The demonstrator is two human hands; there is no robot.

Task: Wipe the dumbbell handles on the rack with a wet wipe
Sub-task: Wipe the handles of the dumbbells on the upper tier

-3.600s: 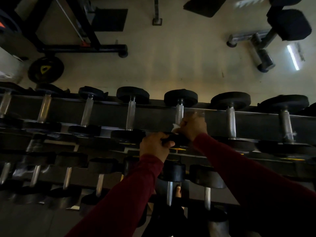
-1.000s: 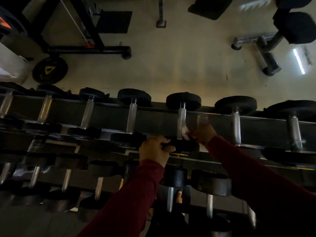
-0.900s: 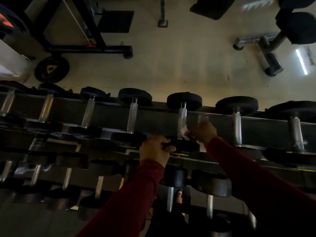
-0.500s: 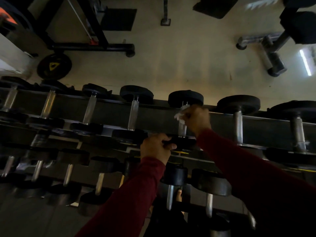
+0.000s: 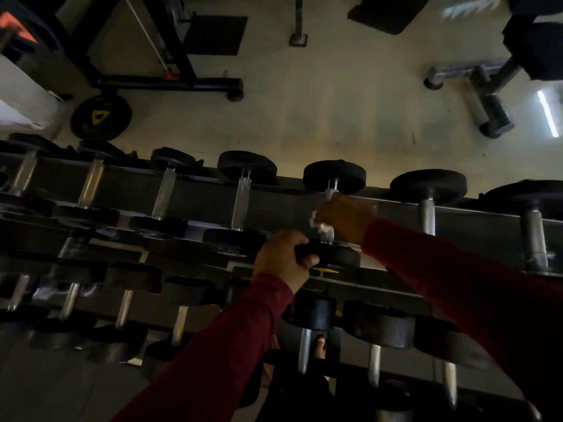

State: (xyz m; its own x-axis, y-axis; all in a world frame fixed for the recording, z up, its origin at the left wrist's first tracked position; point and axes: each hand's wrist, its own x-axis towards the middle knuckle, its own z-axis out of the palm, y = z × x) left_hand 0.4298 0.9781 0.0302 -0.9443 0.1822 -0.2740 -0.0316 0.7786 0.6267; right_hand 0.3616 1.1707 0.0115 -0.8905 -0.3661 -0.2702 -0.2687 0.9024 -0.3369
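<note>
While the dumbbell (image 5: 332,190) lies on the top shelf of the rack (image 5: 198,190), the right hand (image 5: 345,219) is curled round its shiny handle (image 5: 329,193) with a white wipe (image 5: 320,225) squeezed inside. The left hand (image 5: 281,260) grips the near black end (image 5: 333,255) of that dumbbell. More dumbbells (image 5: 243,202) sit in rows on both sides.

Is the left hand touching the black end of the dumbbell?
Touching. The head view shows the left hand with its fingers and thumb wrapped around the dumbbell's near black end, no gap showing.
</note>
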